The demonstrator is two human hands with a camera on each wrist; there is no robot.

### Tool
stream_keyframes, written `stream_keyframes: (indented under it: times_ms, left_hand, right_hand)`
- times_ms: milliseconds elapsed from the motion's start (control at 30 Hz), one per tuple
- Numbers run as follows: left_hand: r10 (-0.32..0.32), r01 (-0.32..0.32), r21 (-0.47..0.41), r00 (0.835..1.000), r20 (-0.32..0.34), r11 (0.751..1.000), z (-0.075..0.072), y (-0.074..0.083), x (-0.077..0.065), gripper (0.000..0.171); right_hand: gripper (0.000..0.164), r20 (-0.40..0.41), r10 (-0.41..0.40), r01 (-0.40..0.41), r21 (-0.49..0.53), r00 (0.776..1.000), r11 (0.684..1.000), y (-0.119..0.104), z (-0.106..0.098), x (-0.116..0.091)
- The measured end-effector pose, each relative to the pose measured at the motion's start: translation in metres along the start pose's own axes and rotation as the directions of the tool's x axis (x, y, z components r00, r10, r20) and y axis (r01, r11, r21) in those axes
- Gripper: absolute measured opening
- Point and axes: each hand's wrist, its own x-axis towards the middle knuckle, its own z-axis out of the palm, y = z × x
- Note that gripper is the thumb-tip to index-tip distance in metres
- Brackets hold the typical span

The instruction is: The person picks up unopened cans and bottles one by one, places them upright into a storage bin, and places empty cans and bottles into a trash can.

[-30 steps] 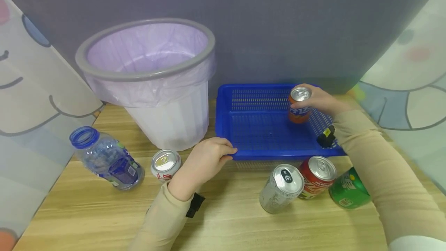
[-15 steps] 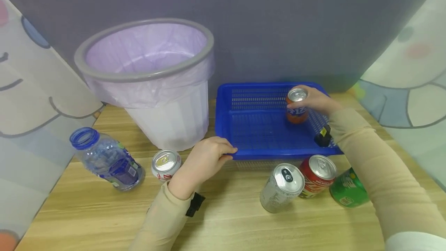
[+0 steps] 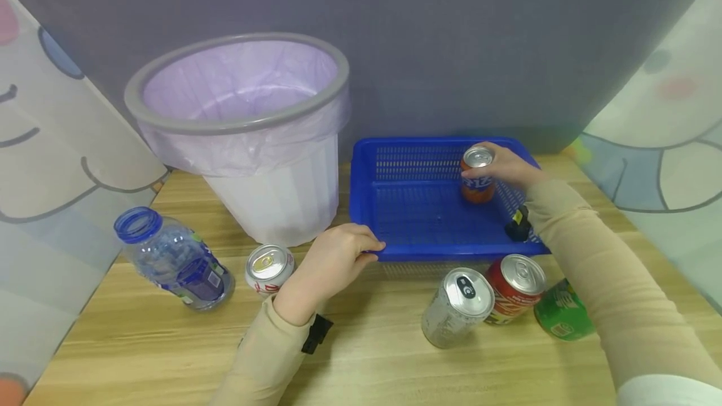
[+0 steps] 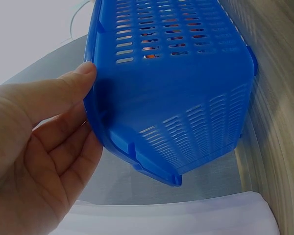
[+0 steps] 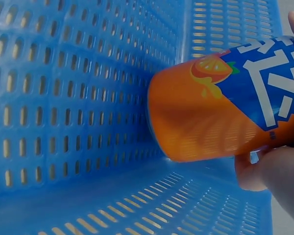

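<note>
My left hand (image 3: 334, 260) pinches the front left corner rim of a blue plastic basket (image 3: 434, 250). In the left wrist view, thumb and fingers lie on either side of that rim. Over the basket's right part, my right hand (image 3: 512, 166) grips an orange and blue soda can (image 3: 477, 188) around its upper half, silver top facing up. The right wrist view shows the can's orange base (image 5: 186, 125) right at the slotted basket floor (image 5: 54, 112). A red can (image 3: 514, 290), a silver can (image 3: 457, 309) and a green can (image 3: 564, 311) stand in front of the basket.
A white bin (image 3: 287, 205) with a lilac liner stands at the back left. Left of it in front are a clear blue-necked bottle (image 3: 180, 262) and a white can (image 3: 269, 265), beside my left forearm. A grey panel (image 3: 451, 42) rises behind the basket.
My right hand has shifted slightly left inside the basket, the soda can still in its grip. The left hand stays on the rim.
</note>
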Motion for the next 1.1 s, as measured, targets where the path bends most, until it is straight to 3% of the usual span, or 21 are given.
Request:
stream_keyframes:
  times_ms: [433, 767, 1100]
  left_hand:
    - [0.038, -0.037, 0.022, 0.999, -0.027, 0.999, 0.003, 0.002, 0.002, 0.018]
    - [0.010, -0.010, 0.013, 1.000, -0.017, 1.000, 0.001, 0.001, 0.000, 0.018]
    - [0.024, -0.024, 0.024, 1.000, -0.018, 0.999, 0.003, 0.001, -0.001, 0.018]
  right_hand:
    - [0.067, 0.030, 0.043, -0.044, 0.016, 0.999, 0.999, 0.008, -0.011, -0.005]
    - [0.074, 0.035, 0.056, -0.046, -0.223, 0.998, 0.974, -0.004, -0.016, -0.005]
    - [0.076, -0.009, 0.085, -0.085, -0.188, 0.996, 0.979, 0.005, -0.014, -0.003]
